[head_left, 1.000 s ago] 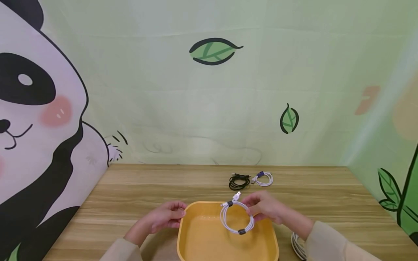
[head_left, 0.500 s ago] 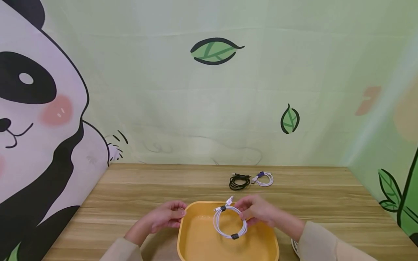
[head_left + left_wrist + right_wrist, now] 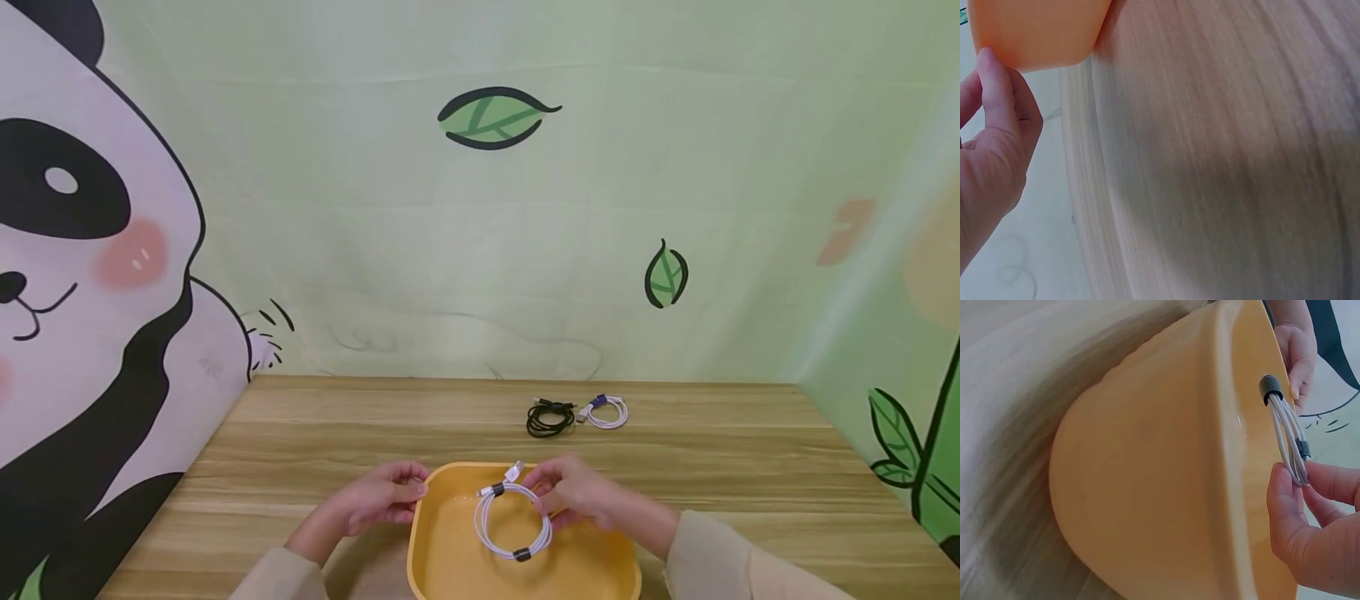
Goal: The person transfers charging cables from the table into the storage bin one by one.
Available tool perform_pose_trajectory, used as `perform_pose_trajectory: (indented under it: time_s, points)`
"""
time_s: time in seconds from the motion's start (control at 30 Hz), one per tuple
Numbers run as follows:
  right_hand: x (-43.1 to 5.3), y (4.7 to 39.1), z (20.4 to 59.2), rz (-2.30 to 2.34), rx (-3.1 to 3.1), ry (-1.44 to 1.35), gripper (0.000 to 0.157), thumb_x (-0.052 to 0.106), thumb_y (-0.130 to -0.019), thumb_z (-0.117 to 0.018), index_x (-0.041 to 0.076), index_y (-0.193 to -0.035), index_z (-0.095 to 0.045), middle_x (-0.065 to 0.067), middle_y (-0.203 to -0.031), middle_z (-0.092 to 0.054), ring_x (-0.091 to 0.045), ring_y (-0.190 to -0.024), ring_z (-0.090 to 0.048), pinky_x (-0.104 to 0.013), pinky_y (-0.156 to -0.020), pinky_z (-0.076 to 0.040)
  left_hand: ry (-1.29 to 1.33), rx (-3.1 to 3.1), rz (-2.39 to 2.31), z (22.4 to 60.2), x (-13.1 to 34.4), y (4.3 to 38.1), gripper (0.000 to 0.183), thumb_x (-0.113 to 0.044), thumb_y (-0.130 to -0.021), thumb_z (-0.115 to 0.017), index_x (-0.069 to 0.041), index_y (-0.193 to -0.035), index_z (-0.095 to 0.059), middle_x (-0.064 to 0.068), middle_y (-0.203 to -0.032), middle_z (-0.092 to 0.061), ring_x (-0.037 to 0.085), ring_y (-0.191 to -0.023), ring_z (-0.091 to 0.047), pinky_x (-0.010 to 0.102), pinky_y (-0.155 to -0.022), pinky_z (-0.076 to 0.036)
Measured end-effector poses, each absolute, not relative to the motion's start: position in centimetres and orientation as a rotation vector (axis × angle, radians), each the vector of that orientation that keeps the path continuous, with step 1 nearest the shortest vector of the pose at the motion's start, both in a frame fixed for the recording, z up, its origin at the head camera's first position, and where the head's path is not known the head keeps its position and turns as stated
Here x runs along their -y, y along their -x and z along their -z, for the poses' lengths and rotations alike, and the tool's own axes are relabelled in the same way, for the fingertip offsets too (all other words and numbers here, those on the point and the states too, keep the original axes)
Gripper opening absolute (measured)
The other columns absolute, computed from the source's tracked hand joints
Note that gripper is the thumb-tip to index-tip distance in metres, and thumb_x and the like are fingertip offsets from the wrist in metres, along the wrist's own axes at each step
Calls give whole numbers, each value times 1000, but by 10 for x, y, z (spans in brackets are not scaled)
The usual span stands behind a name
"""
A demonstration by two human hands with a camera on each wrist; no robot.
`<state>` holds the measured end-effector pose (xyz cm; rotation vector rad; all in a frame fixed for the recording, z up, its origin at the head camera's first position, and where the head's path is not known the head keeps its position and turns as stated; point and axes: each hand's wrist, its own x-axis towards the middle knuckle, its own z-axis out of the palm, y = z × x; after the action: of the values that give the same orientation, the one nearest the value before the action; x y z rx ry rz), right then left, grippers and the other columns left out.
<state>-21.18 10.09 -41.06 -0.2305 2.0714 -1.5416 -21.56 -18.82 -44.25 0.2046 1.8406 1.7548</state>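
My right hand (image 3: 573, 496) pinches a coiled white USB cable (image 3: 546, 533) by its right side, over the yellow tray (image 3: 450, 567). Dark straps bind the coil at top and bottom, and its USB plug (image 3: 513, 472) sticks up near the tray's far rim. In the right wrist view, thumb and fingers squeeze the cable (image 3: 1291, 434) just above the tray's rim. My left hand (image 3: 382, 498) grips the tray's far left corner; the left wrist view shows a fingertip pressed on the tray wall (image 3: 1041, 34).
Behind the tray, a coiled black cable (image 3: 550, 418) and a smaller white cable with a blue strap (image 3: 606, 413) lie side by side on the wooden table (image 3: 360, 417). A green printed backdrop (image 3: 480, 250) rises at the table's back edge.
My right hand has carried the coiled cable left and slightly down, further over the tray. A pale coil on the table at right is now hidden by my right sleeve. The left hand stays put.
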Motion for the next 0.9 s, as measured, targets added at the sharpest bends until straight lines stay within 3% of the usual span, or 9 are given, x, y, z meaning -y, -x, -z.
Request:
perform_pose_trajectory:
  time_s: [0.9]
  points:
    - [-79,205,424,1619,-2042,44,27,-10,-76,-55,-5,-102,-52,-1,-71,-49,-13,-61,-51,-24,-52,-49,-200,-1862,-1743,440,188,214,31,-10,-87,-51,7,-111,-41,1,-80,-49,8,-70,-49,17,-60,-47]
